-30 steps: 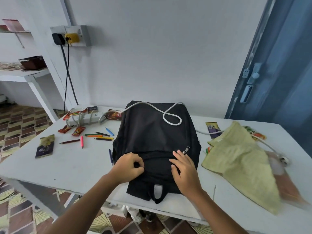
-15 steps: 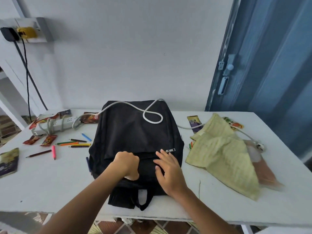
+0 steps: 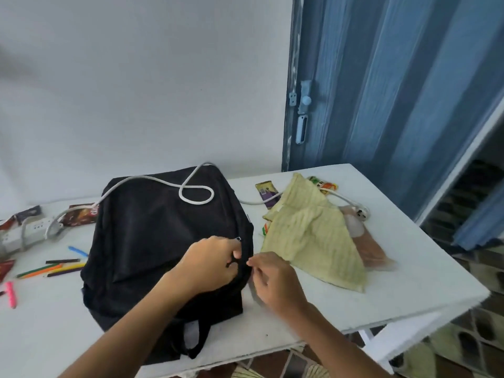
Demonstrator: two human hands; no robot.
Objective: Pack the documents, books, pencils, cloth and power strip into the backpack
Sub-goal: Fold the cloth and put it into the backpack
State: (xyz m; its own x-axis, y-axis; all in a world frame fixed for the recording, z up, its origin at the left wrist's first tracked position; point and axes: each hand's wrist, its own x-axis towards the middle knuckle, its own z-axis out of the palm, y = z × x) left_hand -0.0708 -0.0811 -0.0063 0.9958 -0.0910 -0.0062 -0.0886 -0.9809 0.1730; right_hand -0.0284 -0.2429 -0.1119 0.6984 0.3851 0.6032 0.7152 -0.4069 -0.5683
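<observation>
A pale wall runs behind my white table (image 3: 395, 290), with a blue folding door (image 3: 395, 91) at the far right. At the left edge of the table lies the power strip (image 3: 26, 231), its white cord (image 3: 191, 190) trailing up over the backpack in a loop. In front of the strip lie the pencils (image 3: 50, 269) in a loose bunch, with a pink pen (image 3: 11, 293) nearer me. The black backpack (image 3: 152, 241) lies flat in the middle of the table, its handle loop hanging towards me over the near edge. My left hand (image 3: 210, 264) sits on the backpack's right side, fingers curled and gripping the fabric by the zipper line. My right hand (image 3: 275, 279) is just beside it at the bag's right edge, thumb and fingertips pinched together on something small there; I cannot tell whether it is the zipper pull. Right of the bag lies the yellow-green cloth (image 3: 313, 236), spread and rumpled, covering part of a brownish plastic sleeve (image 3: 368, 246). The cord's plug (image 3: 361, 212) rests beyond the cloth.
</observation>
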